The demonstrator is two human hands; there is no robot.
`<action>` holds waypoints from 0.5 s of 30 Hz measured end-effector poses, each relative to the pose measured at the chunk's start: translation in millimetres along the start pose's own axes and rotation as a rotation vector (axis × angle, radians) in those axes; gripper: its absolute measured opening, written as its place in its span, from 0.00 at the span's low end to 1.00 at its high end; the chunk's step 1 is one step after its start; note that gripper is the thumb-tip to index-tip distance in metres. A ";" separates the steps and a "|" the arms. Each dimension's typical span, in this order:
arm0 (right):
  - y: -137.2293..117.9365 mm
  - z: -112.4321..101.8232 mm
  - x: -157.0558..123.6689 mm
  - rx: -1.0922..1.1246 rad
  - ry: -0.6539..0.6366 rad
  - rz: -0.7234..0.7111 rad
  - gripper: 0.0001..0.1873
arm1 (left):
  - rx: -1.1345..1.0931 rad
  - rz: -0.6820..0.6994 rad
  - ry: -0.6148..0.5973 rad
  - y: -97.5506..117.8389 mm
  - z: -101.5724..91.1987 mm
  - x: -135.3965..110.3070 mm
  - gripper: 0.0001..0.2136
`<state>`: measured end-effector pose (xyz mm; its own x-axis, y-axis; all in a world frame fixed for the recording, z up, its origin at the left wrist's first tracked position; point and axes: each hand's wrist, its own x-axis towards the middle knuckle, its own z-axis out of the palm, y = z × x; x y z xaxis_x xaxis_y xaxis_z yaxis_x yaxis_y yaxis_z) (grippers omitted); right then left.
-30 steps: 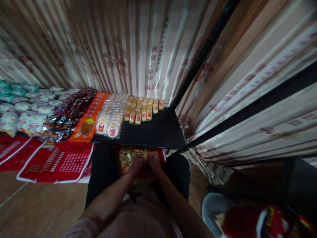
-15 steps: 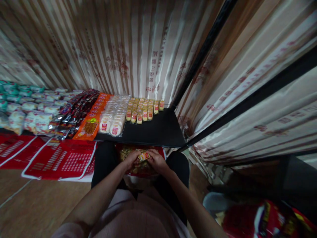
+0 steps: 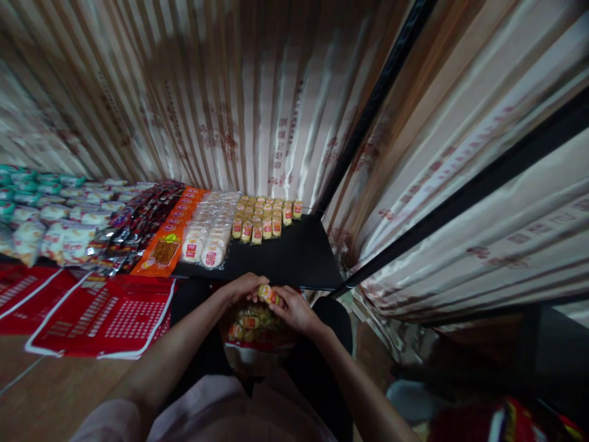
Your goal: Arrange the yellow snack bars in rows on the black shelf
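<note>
Between my two hands is a small yellow snack packet [image 3: 268,294] with a red and white label. My left hand [image 3: 248,286] pinches its left end, and my right hand [image 3: 292,307] has its fingers closed on the right end. Both are above an open red bag [image 3: 257,353] between my knees, which holds several similar yellow packets [image 3: 248,321]. Beyond my hands, rows of the same yellow packets [image 3: 256,230] stand on a black shelf [image 3: 280,261].
Left of these rows are clear packs of round white crackers [image 3: 213,255], an orange snack bag [image 3: 168,245], dark packets [image 3: 133,230] and white packets [image 3: 76,239]. Red carrier bags [image 3: 133,313] hang at the front edge. A black pole [image 3: 377,110] and curtains [image 3: 257,92] enclose the shelf.
Both hands have risen slightly toward the shelf edge with the packet, which has turned in the fingers. More of the red bag's contents show beneath them. The camera view has tilted up a little.
</note>
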<state>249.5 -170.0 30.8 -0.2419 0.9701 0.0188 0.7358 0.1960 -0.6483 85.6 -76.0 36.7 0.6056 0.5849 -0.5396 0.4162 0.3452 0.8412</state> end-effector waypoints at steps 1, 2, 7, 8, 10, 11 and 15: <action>0.0 -1.4 0.9 0.009 0.028 0.016 0.19 | 0.000 0.007 -0.005 4.6 -0.4 2.2 0.20; 0.4 -2.7 2.1 0.014 0.060 0.034 0.18 | -0.008 0.011 -0.012 8.8 -0.7 4.7 0.22; 6.6 -10.7 12.2 0.006 0.218 0.123 0.16 | -0.105 0.029 -0.081 25.4 1.3 16.2 0.29; 8.3 -12.8 15.2 0.016 0.246 0.144 0.17 | -0.134 0.047 -0.092 28.4 2.6 18.2 0.30; 12.4 -16.8 22.3 0.043 0.304 0.185 0.16 | -0.188 0.091 -0.101 34.0 6.1 23.0 0.29; 15.0 -18.6 26.5 0.052 0.334 0.203 0.16 | -0.208 0.111 -0.094 36.8 8.3 26.2 0.29; 30.6 -23.6 47.1 0.030 0.451 0.275 0.16 | -0.251 0.171 0.079 47.2 19.2 45.9 0.20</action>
<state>275.5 -114.9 29.8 0.2589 0.9515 0.1661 0.7135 -0.0725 -0.6969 146.1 -46.9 51.0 0.5936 0.7019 -0.3937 0.1267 0.4017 0.9070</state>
